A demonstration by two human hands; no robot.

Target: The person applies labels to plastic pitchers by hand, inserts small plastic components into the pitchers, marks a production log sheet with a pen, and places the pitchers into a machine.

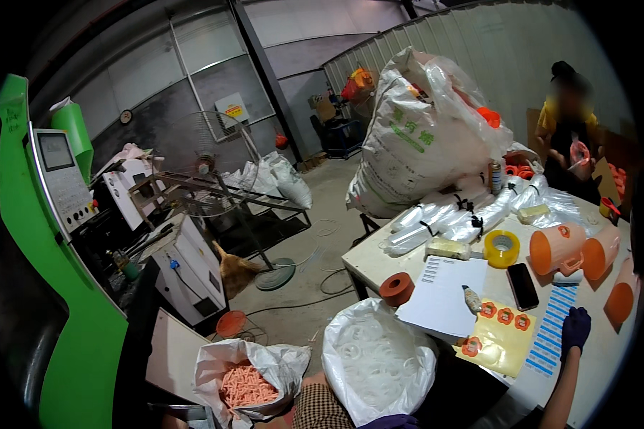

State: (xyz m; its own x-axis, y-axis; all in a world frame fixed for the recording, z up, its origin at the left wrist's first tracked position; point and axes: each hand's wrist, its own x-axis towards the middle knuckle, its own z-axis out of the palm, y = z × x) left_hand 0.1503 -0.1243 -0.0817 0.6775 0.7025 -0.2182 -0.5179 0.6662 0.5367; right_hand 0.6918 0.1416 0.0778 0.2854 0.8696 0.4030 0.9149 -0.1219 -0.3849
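My right hand point(576, 330), in a dark purple glove, is on the table at the right edge of a blue-and-white striped label sheet point(549, 334). Its fingers look curled in; what they hold, if anything, is hidden. Beyond it, orange plastic mugs point(557, 248) lie on their sides. Left of the label sheet is a yellow sheet point(502, 344) with several orange flower-shaped stickers. A patch of purple at the lower edge appears to be my left hand point(392, 422), its fingers out of sight.
The table point(372, 259) also bears a phone point(522, 287), yellow tape roll point(501, 248), papers point(436, 289) and bundled clear bags point(436, 223). Beside me stand sacks of clear rings point(379, 357) and peach pieces point(247, 386). A co-worker point(569, 136) handles something across the table.
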